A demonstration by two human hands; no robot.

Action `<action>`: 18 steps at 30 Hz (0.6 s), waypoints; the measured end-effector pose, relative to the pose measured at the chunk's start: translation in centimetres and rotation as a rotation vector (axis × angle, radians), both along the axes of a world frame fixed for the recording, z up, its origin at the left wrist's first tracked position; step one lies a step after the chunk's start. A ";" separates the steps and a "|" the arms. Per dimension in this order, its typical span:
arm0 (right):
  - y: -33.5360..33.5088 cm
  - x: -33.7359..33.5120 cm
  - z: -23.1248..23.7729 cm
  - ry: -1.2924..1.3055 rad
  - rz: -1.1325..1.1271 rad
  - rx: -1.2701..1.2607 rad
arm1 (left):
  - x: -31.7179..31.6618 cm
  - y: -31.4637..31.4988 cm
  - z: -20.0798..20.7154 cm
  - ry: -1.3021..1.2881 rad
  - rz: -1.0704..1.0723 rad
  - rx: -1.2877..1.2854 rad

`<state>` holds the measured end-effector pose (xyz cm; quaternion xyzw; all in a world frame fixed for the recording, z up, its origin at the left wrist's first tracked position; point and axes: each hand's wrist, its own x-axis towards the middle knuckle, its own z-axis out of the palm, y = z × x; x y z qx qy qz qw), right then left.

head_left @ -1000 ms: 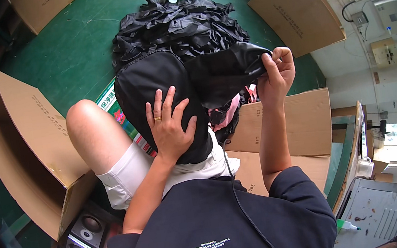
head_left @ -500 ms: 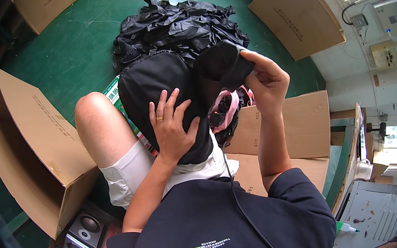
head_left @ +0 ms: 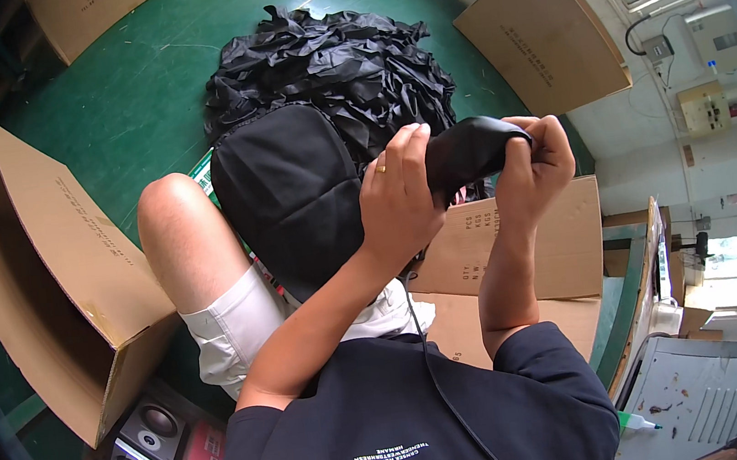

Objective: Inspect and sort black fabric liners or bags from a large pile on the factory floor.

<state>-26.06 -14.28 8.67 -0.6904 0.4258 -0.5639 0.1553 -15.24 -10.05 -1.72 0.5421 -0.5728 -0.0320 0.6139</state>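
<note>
A black fabric piece (head_left: 474, 151) is stretched between my two hands, above my lap on the right. My left hand (head_left: 399, 194), with a ring on one finger, is closed around its left end. At the opposite end, my right hand (head_left: 542, 158) pinches the edge between curled fingers. Over my thighs lies a rounded black cloth piece (head_left: 291, 198) with a gathered far edge and a crease across it. Whether it is joined to the held piece, I cannot tell, as my left hand covers that spot.
Beyond my lap, a heap of crumpled black fabric (head_left: 330, 65) spreads on the green floor (head_left: 131, 94). An open cardboard box (head_left: 66, 239) stands at my left, another box (head_left: 542, 34) at the far right. Cardboard flaps (head_left: 517, 244) are beside my right arm.
My left hand has left the cloth on my lap and moved right to grip the held piece. My right hand has shifted slightly right and lower, drawing the fabric out sideways.
</note>
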 end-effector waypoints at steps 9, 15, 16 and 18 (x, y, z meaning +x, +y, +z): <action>-1.0 -5.0 2.8 -0.253 0.517 0.117 | 6.9 2.0 5.2 0.326 -0.606 0.117; -1.4 -1.9 2.1 -0.076 0.437 0.227 | 9.9 5.1 6.2 0.985 -1.042 0.233; -1.3 -0.6 1.0 -0.115 0.419 0.317 | 9.5 5.3 5.9 1.146 -1.066 0.179; -1.3 0.7 -1.8 -0.246 0.496 0.533 | 9.6 5.4 4.3 1.283 -1.070 0.157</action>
